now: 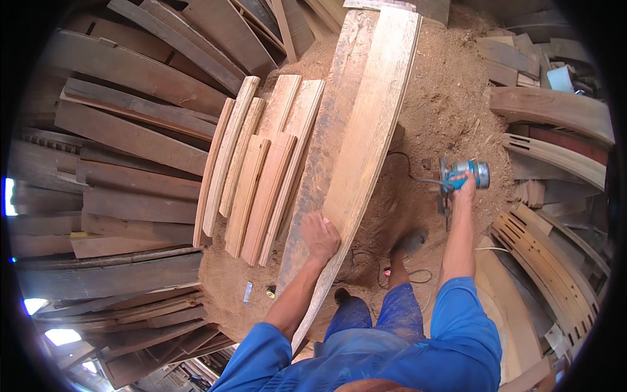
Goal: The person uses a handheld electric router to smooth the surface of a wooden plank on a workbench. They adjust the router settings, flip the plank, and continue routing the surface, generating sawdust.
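At centre frame, a left hand [320,235] lay fingers-together on a long plank [369,124], likely heavy, stiff and best gripped by its edges, while the right hand [465,179] closed around a blue power saw [462,175] at right, above sawdust [444,98].

Left hand [320,235] flat on the long plank [366,130], short boards [261,163] stacked just left. Right hand [465,179] gripping the power saw [465,173] well right of it, above sawdust floor [444,98].
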`<state>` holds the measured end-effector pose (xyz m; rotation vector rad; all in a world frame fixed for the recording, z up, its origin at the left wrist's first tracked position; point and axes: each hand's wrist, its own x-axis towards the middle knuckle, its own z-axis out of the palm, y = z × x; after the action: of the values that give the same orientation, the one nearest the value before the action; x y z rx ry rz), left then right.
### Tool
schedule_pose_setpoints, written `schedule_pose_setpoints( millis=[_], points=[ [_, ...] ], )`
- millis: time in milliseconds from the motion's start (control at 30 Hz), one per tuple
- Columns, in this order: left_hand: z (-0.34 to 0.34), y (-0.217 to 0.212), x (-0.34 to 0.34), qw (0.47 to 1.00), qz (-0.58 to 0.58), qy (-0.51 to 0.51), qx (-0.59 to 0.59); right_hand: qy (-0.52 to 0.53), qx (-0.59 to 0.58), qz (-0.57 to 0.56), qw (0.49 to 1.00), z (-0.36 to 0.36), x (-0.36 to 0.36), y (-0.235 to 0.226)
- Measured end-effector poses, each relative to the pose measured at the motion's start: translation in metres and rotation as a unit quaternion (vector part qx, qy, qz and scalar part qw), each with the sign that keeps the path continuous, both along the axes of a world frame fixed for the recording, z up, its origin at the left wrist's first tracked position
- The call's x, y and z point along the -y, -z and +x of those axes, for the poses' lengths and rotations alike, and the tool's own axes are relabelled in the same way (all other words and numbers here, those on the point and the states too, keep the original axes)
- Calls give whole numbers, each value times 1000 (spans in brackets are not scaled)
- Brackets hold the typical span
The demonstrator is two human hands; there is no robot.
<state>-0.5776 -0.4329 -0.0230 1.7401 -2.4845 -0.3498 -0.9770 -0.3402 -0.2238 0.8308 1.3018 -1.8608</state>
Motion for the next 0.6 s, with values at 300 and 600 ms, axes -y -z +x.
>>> schedule_pose_setpoints(
  millis=[300,600],
  points=[
    [6,-7,-2,999,-20,-10,30,64,141,83,984,73,-122,44],
    [15,4,3,995,-28,20,89,151,98,60,982,25,-178,126]
  ],
)
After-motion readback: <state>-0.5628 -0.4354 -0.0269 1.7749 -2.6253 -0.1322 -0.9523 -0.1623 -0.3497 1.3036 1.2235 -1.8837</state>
